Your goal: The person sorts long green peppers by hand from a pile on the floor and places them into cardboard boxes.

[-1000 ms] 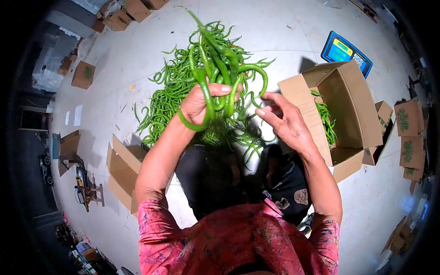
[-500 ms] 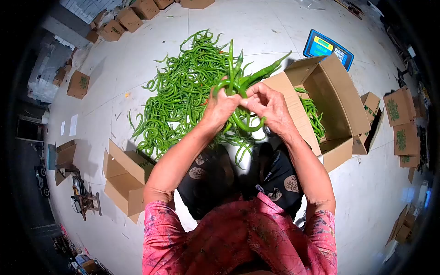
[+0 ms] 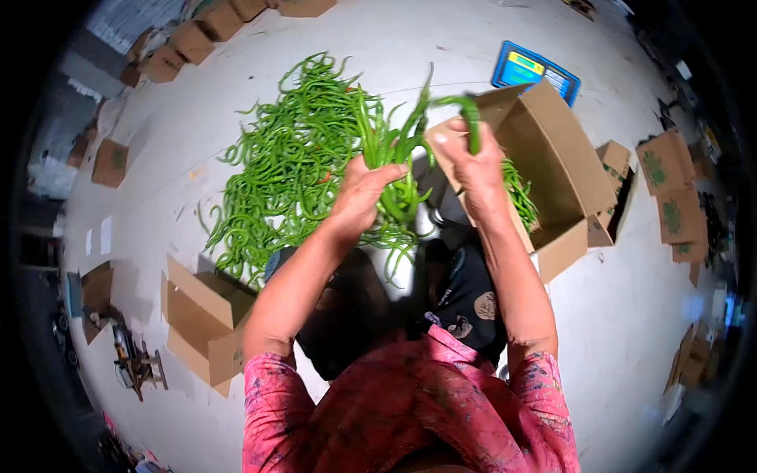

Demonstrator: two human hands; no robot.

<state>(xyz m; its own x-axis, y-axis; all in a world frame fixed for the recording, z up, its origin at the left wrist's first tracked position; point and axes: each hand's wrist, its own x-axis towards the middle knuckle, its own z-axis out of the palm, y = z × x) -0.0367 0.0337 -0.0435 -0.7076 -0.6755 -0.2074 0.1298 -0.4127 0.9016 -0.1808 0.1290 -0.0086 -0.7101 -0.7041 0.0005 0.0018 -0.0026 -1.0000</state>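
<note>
My left hand [image 3: 364, 189] is closed around a bunch of long green chili peppers [image 3: 400, 146], their tips fanning upward. A little to the right, my right hand [image 3: 475, 167] is raised and slightly blurred, gripping a curved green chili pepper [image 3: 472, 122] that sticks out above its fingers. Behind and left of my left hand a large heap of green chili peppers [image 3: 276, 150] spreads over the floor, with a few red bits among them. An open cardboard box [image 3: 564, 150] stands just right of my right hand, and green chili peppers [image 3: 518, 193] lie inside it.
A blue scale display [image 3: 536, 72] stands behind the box. Another open cardboard box [image 3: 206, 319] is at my left, near a small wooden stool [image 3: 140, 363]. More cartons line the back left [image 3: 192, 41] and the right side [image 3: 666, 185].
My hands have come apart: the right has moved away to the right and lifted a curved chili pepper, while the left keeps the bunch. The whole view has shifted slightly.
</note>
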